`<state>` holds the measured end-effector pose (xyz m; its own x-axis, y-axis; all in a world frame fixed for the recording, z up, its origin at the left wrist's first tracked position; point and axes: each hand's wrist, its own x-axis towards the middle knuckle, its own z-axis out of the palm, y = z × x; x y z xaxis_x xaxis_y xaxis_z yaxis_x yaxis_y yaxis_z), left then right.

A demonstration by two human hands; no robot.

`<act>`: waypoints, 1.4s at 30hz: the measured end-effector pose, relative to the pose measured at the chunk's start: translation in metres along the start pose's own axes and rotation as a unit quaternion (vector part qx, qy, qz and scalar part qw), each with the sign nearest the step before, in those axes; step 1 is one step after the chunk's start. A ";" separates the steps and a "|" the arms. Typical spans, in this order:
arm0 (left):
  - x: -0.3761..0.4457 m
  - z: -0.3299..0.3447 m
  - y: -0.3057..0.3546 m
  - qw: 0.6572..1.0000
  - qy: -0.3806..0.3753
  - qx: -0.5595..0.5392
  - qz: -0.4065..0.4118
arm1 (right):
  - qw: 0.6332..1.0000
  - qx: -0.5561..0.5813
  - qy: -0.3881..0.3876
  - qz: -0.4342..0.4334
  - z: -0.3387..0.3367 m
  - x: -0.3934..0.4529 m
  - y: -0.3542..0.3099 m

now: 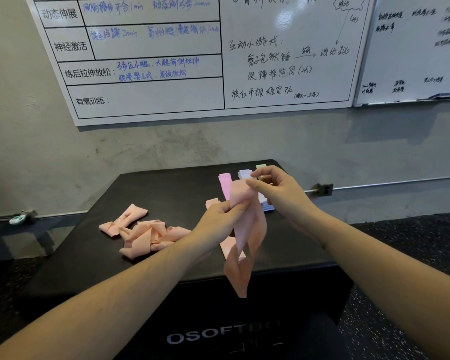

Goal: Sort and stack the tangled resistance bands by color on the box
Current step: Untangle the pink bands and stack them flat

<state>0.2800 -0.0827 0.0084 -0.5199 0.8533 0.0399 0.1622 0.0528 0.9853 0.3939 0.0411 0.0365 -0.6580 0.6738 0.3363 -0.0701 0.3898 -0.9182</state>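
Presently, a peach resistance band point(247, 237) is held up above the near right part of the box point(166, 196), its lower loop hanging twisted past the box's near edge. The band is pinched near its upper end by the left hand point(220, 216), whose fingers point(238, 206) are curled and pressed together onto the fabric. Its top edge is pinched by the right hand point(278, 193), with the thumb and forefinger closed on the band and the other fingers curled above it.

A tangled heap of peach bands point(143, 233) is seen on the box's left side, toward the near edge, well apart from the held band. Sorted stacks are laid along the far right edge: a pink stack point(225, 184), a lavender stack point(244, 174) just beside it and partly hidden behind the right hand, and a green stack point(260, 166) at the far right corner. A small peach piece point(212, 202) is visible just beyond the left hand, and another pale peach band point(227, 246) lies flat under the held one.

A whiteboard point(192, 61) covered in handwriting is mounted on the grey wall behind the box.
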 end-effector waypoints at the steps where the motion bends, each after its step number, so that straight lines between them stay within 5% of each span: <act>1: 0.002 0.000 -0.001 1.000 0.017 -0.018 -0.005 | 1.000 -0.002 0.005 0.000 0.001 -0.002 0.004; 4: 0.007 -0.002 0.001 0.992 0.069 -0.100 -0.032 | 1.000 0.004 0.013 -0.014 0.005 -0.011 0.013; 12: 0.014 0.000 0.008 0.944 0.144 -0.287 -0.077 | 0.977 -0.163 -0.138 -0.008 0.017 -0.030 0.036; 16: 0.015 0.000 0.008 0.953 0.170 -0.245 -0.049 | 0.965 -0.214 -0.148 -0.025 0.016 -0.024 0.049; 21: 0.021 -0.012 -0.003 0.960 0.221 -0.168 -0.039 | 0.969 -0.229 -0.046 -0.083 0.010 -0.030 0.052; 26: 0.019 -0.005 -0.013 0.967 0.195 -0.164 -0.025 | 0.997 -0.073 -0.039 -0.007 0.009 -0.033 0.038; 30: 0.020 -0.004 -0.014 0.971 0.202 -0.132 -0.010 | 0.993 -0.106 0.019 0.040 0.007 -0.028 0.044; 33: 0.018 -0.004 -0.013 0.971 0.212 -0.110 0.005 | 0.987 -0.110 -0.031 0.113 0.005 -0.028 0.046; 37: 0.019 -0.010 -0.013 0.968 0.209 -0.140 0.009 | 0.976 0.018 -0.041 0.214 0.005 -0.032 0.046; 42: 0.020 -0.014 -0.013 0.965 0.185 -0.185 -0.007 | 0.967 0.191 -0.082 0.148 -0.001 -0.036 0.044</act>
<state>0.2555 -0.0732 -0.0015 -0.7955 0.6058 0.0150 -0.1218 -0.1842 0.9753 0.4149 0.0345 -0.0158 -0.7997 0.5992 0.0383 -0.1116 -0.0856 -0.9901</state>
